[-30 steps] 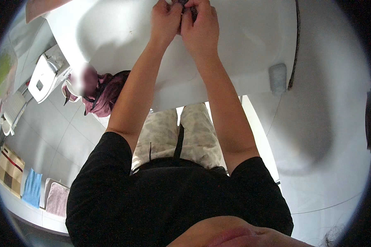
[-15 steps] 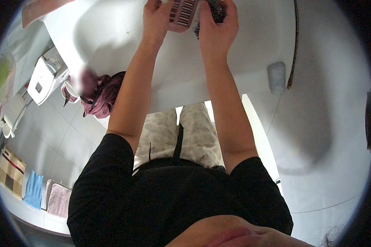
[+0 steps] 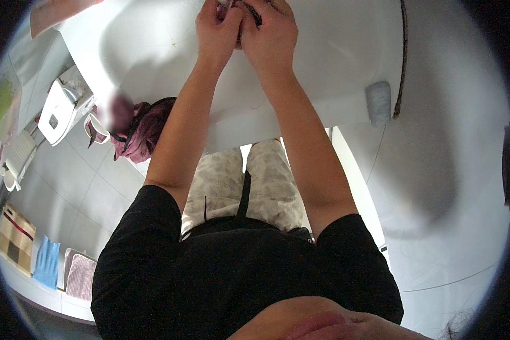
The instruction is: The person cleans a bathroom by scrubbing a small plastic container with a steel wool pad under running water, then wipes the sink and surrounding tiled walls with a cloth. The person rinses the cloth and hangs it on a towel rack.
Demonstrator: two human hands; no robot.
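Both my hands meet at the top edge of the view, over the white basin [image 3: 300, 96]. In my left hand [image 3: 215, 37] is a pinkish slotted plastic tray [image 3: 225, 8], mostly hidden by my fingers. My right hand [image 3: 273, 39] is closed around a dark, bristly scrubber [image 3: 256, 18] and presses it against the tray. Only a small part of the scrubber shows between my fingers, and the far side of both hands is cut off.
A maroon cloth [image 3: 141, 136] hangs beside the basin's left front corner. A grey-blue block [image 3: 378, 103] sits at the right front corner, near a dark strip [image 3: 403, 62]. At lower left hang a checked towel [image 3: 16, 238], a blue towel [image 3: 47, 262] and a pink towel [image 3: 81, 276].
My right hand has moved left, bringing the scrubber onto the tray. The tray's slotted face, plainly visible before, is now mostly covered. My left hand has barely shifted.
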